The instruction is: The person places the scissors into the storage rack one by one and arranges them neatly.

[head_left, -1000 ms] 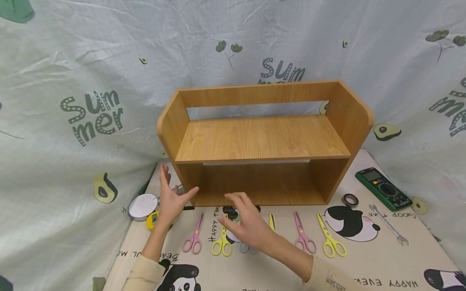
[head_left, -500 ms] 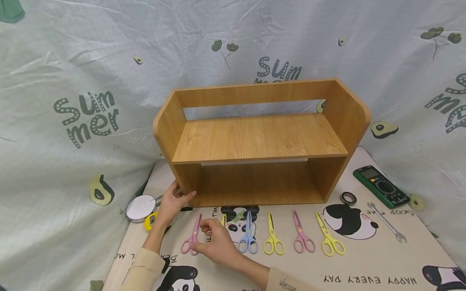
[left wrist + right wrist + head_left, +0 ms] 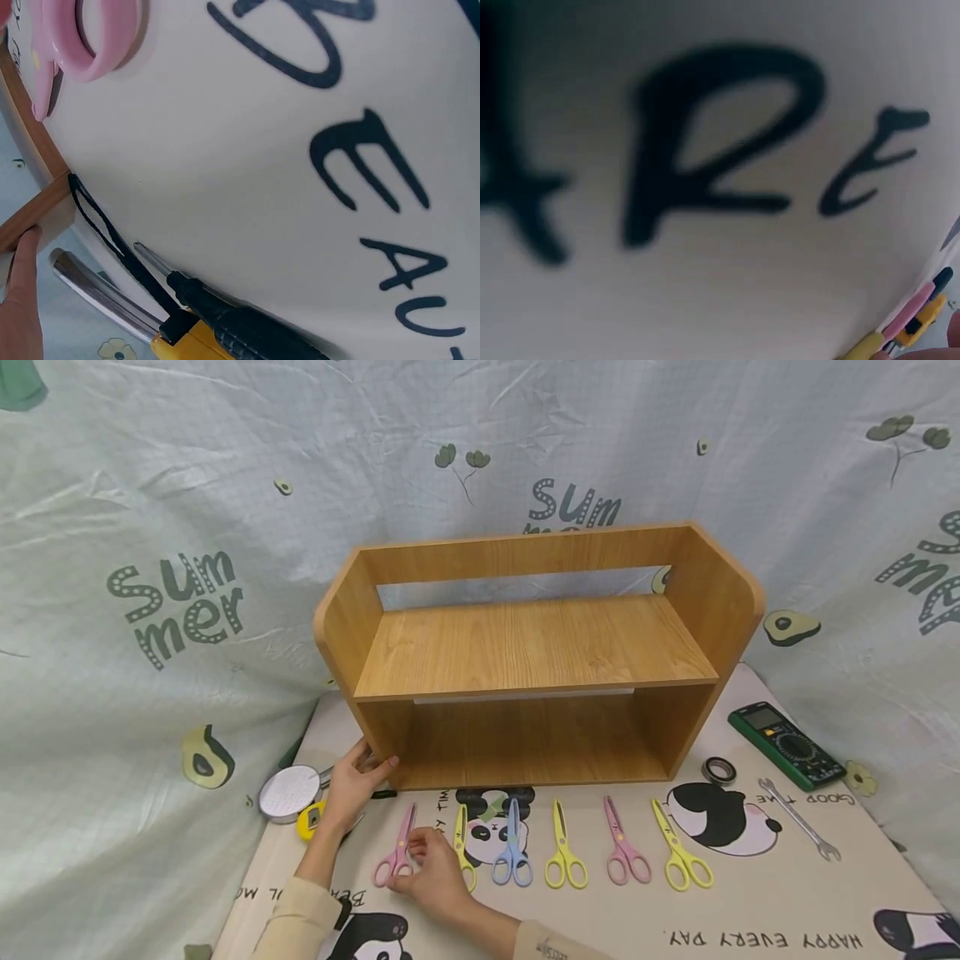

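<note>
While head view's showing left hand [image 3: 352, 791] gripping shelf [image 3: 536, 647] at its 8-o'clock corner, likely steadying it, right hand [image 3: 437, 872] is sitting at pink scissors [image 3: 403, 842], 7 o'clock. Left wrist: scissors lying at 11. Right wrist: can't tell if pinching.

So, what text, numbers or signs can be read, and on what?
"SUMMER": hanging cloth, left; other copies cut or partly hidden.
"HAPPY EVERY DAY": tablecloth, upside down.
"GOOD T ME": tablecloth, upside down, broken at the open-ended wrench.
"Y TIM": tablecloth, partly hidden.
"BEAU": tablecloth, left wrist view, cut off.
"RE": tablecloth, right wrist view, after a cut-off letter.
Too small or blurred: right sleeve print, multimeter markings.
</note>
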`<state>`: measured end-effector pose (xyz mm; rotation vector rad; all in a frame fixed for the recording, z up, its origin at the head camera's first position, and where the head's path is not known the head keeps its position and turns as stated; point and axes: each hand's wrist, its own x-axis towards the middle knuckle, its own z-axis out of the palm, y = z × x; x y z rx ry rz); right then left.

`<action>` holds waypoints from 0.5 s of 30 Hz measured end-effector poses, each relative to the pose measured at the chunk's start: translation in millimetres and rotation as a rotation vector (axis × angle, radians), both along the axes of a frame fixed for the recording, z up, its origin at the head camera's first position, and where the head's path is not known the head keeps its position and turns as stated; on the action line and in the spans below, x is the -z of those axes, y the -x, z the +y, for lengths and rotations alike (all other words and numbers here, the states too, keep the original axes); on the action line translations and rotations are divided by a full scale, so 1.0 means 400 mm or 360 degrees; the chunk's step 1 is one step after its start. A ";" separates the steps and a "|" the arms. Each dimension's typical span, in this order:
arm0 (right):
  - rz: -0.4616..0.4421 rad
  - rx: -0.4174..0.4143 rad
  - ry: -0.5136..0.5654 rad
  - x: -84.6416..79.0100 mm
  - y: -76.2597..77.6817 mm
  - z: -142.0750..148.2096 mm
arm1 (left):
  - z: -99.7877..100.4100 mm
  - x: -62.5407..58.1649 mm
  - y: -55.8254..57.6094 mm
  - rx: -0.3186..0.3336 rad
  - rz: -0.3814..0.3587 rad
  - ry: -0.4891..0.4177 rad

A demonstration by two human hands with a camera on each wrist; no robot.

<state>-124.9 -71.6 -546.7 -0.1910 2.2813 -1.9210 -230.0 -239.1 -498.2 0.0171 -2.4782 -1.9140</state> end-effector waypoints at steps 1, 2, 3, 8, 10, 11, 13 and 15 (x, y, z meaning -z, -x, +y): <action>0.0003 0.0015 -0.0012 0.003 0.000 -0.004 | 0.000 -0.001 0.001 0.0001 -0.0001 0.0001; 0.0022 0.0031 -0.0026 0.005 0.000 -0.007 | 0.000 -0.001 0.001 0.0000 -0.0002 0.0002; 0.0035 0.0040 -0.0040 0.008 -0.001 -0.010 | 0.000 -0.002 0.001 -0.0002 -0.0002 0.0005; 0.0143 0.0086 -0.0175 0.013 -0.009 -0.021 | 0.001 0.003 0.003 -0.0001 0.0016 0.0006; 0.0170 0.0105 -0.0252 0.017 -0.013 -0.028 | 0.000 0.007 0.002 -0.0001 0.0021 0.0011; 0.0185 0.0111 -0.0295 0.018 -0.014 -0.031 | 0.000 0.009 0.002 -0.0003 0.0022 0.0014; 0.0195 0.0117 -0.0370 0.019 -0.015 -0.037 | -0.001 0.012 0.003 -0.0007 0.0032 0.0019; 0.0213 0.0123 -0.0427 0.021 -0.016 -0.042 | 0.000 0.013 0.002 -0.0005 0.0043 0.0011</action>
